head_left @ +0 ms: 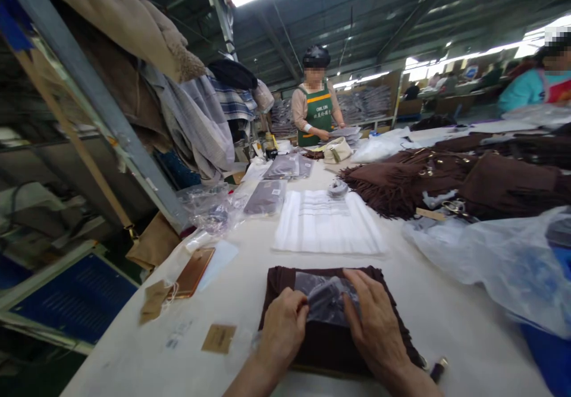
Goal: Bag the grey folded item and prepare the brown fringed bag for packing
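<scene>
A dark brown bag [330, 346] with fringed edges lies flat on the white table at the front. Across its upper middle rests a crumpled clear plastic packet [328, 308]. My left hand [285, 320] is closed at the packet's left side, thumb and fingers pinched together; what sits between them is too small to make out. On the packet's right side my right hand [372, 314] rests with its fingers apart, pressing on the plastic and the brown cloth.
Beyond the bag lies folded white cloth [328, 224]. Grey packets [265, 198], a brown phone [194, 272] and a tag [218, 338] are leftward. Brown fringed bags [504, 183] and plastic sheeting [491, 254] cover the right. A person in a green apron [319, 112] stands across the table.
</scene>
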A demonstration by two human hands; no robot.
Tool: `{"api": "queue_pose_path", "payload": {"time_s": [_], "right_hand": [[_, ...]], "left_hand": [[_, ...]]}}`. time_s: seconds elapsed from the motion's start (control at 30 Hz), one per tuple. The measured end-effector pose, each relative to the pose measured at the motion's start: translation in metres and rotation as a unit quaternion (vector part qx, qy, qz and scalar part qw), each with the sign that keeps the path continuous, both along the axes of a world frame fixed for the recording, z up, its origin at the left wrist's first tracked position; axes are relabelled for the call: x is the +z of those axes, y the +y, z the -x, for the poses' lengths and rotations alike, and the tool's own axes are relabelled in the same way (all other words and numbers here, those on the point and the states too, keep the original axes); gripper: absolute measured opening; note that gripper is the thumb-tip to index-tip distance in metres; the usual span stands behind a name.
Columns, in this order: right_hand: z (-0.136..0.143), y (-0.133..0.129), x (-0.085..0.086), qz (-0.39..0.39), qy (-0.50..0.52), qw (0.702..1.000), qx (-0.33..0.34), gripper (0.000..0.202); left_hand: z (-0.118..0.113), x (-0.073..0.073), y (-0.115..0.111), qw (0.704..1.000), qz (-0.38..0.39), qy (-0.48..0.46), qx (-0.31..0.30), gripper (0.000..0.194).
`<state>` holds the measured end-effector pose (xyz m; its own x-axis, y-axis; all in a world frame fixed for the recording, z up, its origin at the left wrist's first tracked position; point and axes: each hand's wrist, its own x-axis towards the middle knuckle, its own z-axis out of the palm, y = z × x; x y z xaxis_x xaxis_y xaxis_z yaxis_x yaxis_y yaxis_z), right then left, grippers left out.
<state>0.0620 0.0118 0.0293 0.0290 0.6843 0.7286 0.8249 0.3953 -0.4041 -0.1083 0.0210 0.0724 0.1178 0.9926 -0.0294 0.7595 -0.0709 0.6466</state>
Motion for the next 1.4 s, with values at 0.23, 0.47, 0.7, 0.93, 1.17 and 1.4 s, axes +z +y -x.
{"api": "queue_pose_path", "payload": {"time_s": [0.23,0.47,0.7,0.93,1.17,1.4], "right_hand": [[-0.009,0.007,0.012,0.140,-0.147,0.975,0.091,0.033],[-0.054,0.112,0.022,0.189,-0.247,0.947,0.083,0.031],[-0.064,0.163,-0.002,0.209,-0.285,0.912,0.208,0.031],[-0.074,0.170,0.016,0.280,-0.227,0.903,0.232,0.035],[-0.073,0.170,0.004,0.263,-0.232,0.916,0.197,0.047],[-0.070,0.173,-0.006,0.203,-0.189,0.947,0.161,0.023]], "left_hand": [[0.000,0.020,0.015,0.973,-0.083,0.206,-0.071,0.019],[0.007,0.017,0.120,0.953,-0.147,0.223,-0.143,0.027],[0.009,-0.017,0.178,0.930,-0.074,0.243,-0.267,0.052],[0.008,-0.021,0.198,0.920,-0.081,0.253,-0.288,0.055],[-0.005,-0.026,0.201,0.908,-0.090,0.289,-0.289,0.068],[-0.007,-0.026,0.200,0.893,-0.116,0.310,-0.305,0.059]]}}
